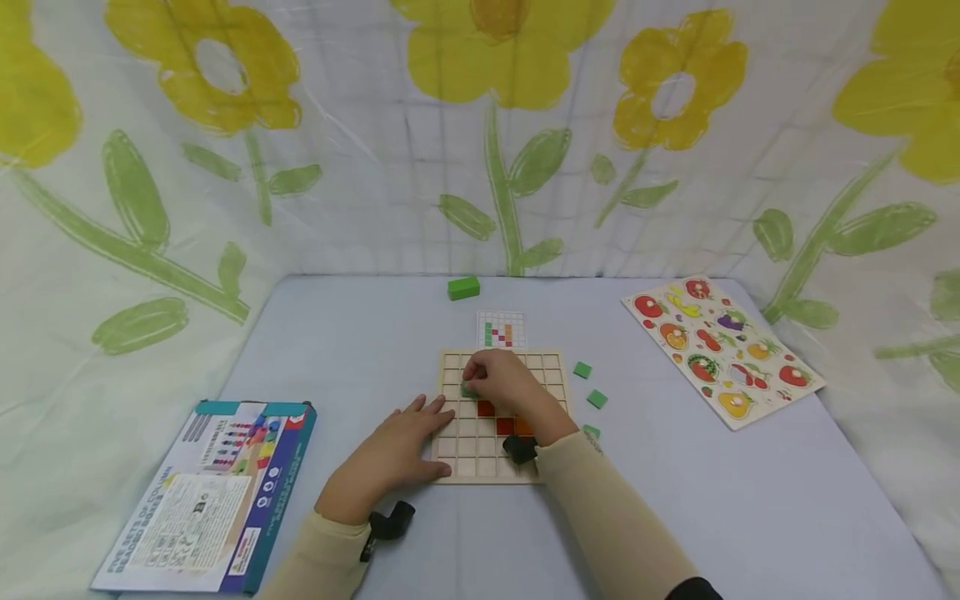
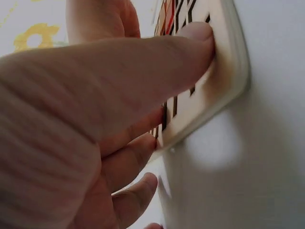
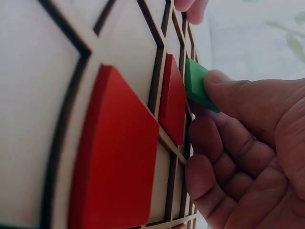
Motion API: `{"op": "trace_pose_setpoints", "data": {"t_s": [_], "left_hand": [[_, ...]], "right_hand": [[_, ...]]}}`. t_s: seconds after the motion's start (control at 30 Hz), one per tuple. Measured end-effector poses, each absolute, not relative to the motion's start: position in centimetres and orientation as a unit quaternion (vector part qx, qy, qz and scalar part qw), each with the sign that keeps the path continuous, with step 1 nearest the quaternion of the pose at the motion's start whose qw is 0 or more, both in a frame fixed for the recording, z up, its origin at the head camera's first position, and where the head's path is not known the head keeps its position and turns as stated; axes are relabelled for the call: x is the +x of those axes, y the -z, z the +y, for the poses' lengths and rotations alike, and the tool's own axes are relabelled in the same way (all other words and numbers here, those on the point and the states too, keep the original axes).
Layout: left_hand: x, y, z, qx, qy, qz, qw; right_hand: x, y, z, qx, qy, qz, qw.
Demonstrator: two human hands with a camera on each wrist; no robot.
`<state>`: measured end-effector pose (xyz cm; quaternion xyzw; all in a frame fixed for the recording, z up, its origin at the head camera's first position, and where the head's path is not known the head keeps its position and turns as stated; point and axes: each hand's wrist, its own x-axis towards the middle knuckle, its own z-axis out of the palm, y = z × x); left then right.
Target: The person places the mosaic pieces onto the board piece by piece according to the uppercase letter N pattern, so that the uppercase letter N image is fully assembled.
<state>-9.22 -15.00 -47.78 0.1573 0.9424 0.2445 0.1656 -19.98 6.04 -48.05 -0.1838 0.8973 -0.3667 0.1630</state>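
Nearest us, two cream sleeves [image 1: 618, 512] reach in, and down at eight o'clock of the board lies a flat, glossy printed box [image 1: 197, 521]. Now the left hand [image 1: 396, 450]: fingers spread wide, nothing gripped, thumb pressing the near-left corner of the grid board [image 1: 467, 468], fingertips at its nine o'clock edge. That board is pale wood, rounded at the corner, with thin raised ribs fencing off square cells.

Inside it, an orange tile [image 1: 523, 427], partly hidden by the right wrist, sits immediately at three o'clock of the nearer red tile [image 1: 505, 427]; the farther red tile [image 1: 486, 409] sits diagonally off at ten-thirty. All smooth, flat, matte squares!

And there's the action: the right hand [image 1: 508, 385] has a tight pinch, thumb against the face of a green tile [image 3: 196, 85], the other fingers curled below. The tile tilts in that grip, just past the farther red tile at about eleven o'clock; whether it's seated in a cell, I can't tell.

Off at three o'clock, three loose green tiles [image 1: 597, 398] lie on the smooth white cloth [image 1: 675, 500]. Out at two, a wooden fruit puzzle [image 1: 693, 360]. At twelve, a small gridded pattern card [image 1: 516, 320]; beyond it, a chunky green block [image 1: 463, 288], then the flowered curtain [image 1: 360, 217].
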Motion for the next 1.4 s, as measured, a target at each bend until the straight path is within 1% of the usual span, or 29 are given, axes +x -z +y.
{"op": "trace_pose_setpoints", "data": {"t_s": [0.27, 0.57, 0.8, 1.0, 1.1, 1.17, 1.3, 1.4], "left_hand": [[-9.3, 47.6, -15.6, 0.165, -0.247, 0.940, 0.170], [-9.5, 47.6, -15.7, 0.170, -0.255, 0.936, 0.171], [-9.5, 47.5, -15.6, 0.166, -0.254, 0.937, 0.171], [-9.5, 47.5, -15.6, 0.161, -0.254, 0.938, 0.174], [-9.4, 47.6, -15.6, 0.157, -0.252, 0.938, 0.178], [-9.4, 47.7, -15.5, 0.154, -0.249, 0.939, 0.179], [-9.5, 47.8, -15.3, 0.149, -0.243, 0.941, 0.180], [-9.4, 47.8, -15.2, 0.143, -0.240, 0.942, 0.183]], "right_hand": [[-19.6, 48.0, 5.7, -0.183, 0.352, 0.904, 0.158], [-19.0, 47.9, 5.1, -0.189, 0.287, 0.931, 0.126], [-18.7, 47.7, 4.8, -0.175, 0.256, 0.943, 0.122], [-18.6, 47.6, 5.1, -0.190, 0.240, 0.945, 0.117], [-18.4, 47.3, 6.3, -0.176, 0.276, 0.938, 0.111], [-18.3, 46.5, 8.0, -0.160, 0.316, 0.930, 0.099], [-17.8, 44.4, 12.9, -0.117, 0.361, 0.924, 0.055], [-17.4, 44.2, 17.0, -0.077, 0.360, 0.929, 0.031]]}}
